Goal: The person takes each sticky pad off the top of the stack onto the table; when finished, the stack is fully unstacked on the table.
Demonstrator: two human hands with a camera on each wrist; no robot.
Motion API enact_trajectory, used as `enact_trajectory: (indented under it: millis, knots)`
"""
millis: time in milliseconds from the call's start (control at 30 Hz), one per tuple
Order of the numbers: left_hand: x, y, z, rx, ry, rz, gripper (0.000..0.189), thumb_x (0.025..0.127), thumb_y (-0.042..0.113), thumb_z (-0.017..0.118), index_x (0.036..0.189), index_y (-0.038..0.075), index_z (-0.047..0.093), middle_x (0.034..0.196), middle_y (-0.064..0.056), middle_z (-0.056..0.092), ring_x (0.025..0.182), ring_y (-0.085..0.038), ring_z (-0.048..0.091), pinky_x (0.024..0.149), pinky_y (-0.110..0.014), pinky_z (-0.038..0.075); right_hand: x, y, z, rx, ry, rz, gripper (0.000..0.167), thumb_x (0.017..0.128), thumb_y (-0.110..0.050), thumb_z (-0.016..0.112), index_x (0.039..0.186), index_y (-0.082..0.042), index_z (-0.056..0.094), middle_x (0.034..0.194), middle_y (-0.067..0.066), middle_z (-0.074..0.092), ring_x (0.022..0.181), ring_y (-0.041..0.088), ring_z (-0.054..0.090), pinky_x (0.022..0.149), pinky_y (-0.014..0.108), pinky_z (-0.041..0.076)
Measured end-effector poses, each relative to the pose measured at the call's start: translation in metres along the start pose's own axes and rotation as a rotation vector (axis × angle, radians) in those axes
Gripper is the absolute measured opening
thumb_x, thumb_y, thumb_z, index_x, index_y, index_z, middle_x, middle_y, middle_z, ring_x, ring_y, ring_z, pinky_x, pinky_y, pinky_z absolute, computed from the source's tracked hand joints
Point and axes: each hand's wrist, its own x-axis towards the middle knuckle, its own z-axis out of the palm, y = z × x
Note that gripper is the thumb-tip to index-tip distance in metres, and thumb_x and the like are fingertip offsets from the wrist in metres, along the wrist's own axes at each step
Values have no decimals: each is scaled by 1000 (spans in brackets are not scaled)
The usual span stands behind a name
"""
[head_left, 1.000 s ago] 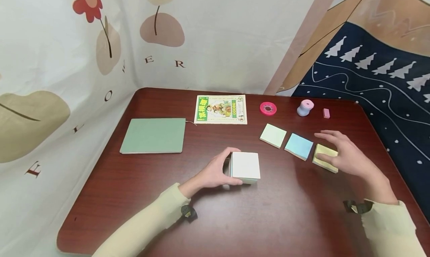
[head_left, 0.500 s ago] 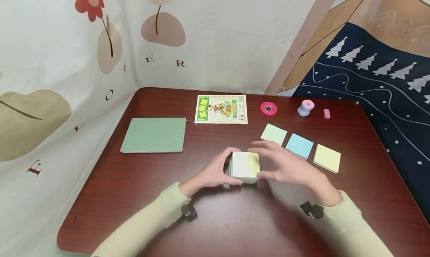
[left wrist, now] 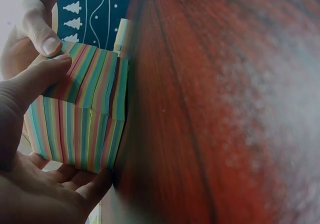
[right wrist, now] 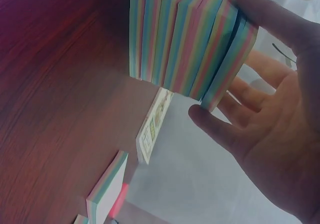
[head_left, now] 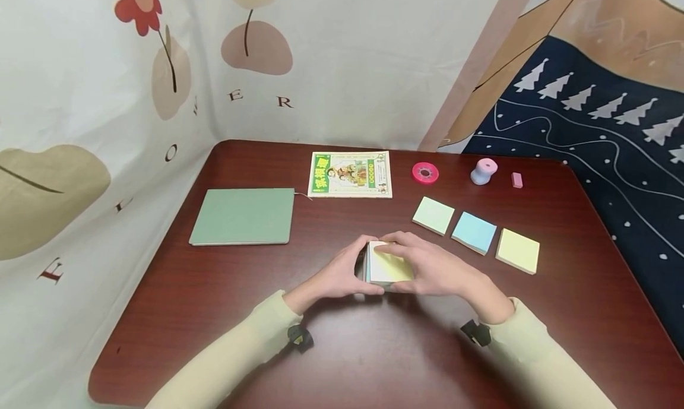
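Observation:
A tall stack of sticky note pads (head_left: 378,265) with striped, multicoloured sides stands on the table. My left hand (head_left: 342,269) grips it from the left, thumb on the near side and fingers on the far side. From the right, my right hand (head_left: 435,266) reaches over the top and holds the topmost pad (right wrist: 232,64) between thumb and fingers. In the right wrist view that pad sits slightly skewed, a thin dark gap under it. Right of the stack lie a light green pad (head_left: 433,215), a blue pad (head_left: 474,232) and a yellow pad (head_left: 518,251).
A green notebook (head_left: 242,216) lies at the left of the dark wooden table (head_left: 342,361). Along the back are a picture booklet (head_left: 350,174), a pink ring-shaped roll (head_left: 425,173), a pink and blue spool-shaped object (head_left: 483,171) and a small pink block (head_left: 516,180). Printed cloth hangs behind.
My right hand has moved left from above the yellow pad to the stack and taken hold of its top pad. My left hand has kept its grip on the stack.

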Motion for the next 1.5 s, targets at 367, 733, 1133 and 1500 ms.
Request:
enact_trajectory:
  millis: [367,733,1133,1500]
  knots:
    - [0,-3,0,3,16,-1,84,68,29,91,136,17,43,119,4,55,106,-12,52,94,-37,44,-12,30,-32,62,66,171,65,73,-28,86,131,-16,61,131,1,53,110,20,51,83,37,49]
    - [2,-5,1,0,6,7,83,68,29,90,136,19,43,119,4,56,107,-12,52,94,-36,43,-49,143,-68,-5,322,780,68,79,-37,80,129,1,56,126,28,53,103,40,46,80,53,40]
    - [2,-5,1,1,4,4,83,68,30,90,136,20,42,119,5,56,107,-13,52,94,-36,42,-62,188,-67,-14,234,1005,68,81,-38,75,130,3,52,123,33,48,105,46,43,81,57,42]
    - [1,-2,0,1,4,-5,84,68,29,90,136,20,42,118,4,56,106,-14,53,93,-36,43,-62,185,-70,-6,172,973,70,85,-40,71,135,3,48,136,35,37,116,50,36,87,64,39]
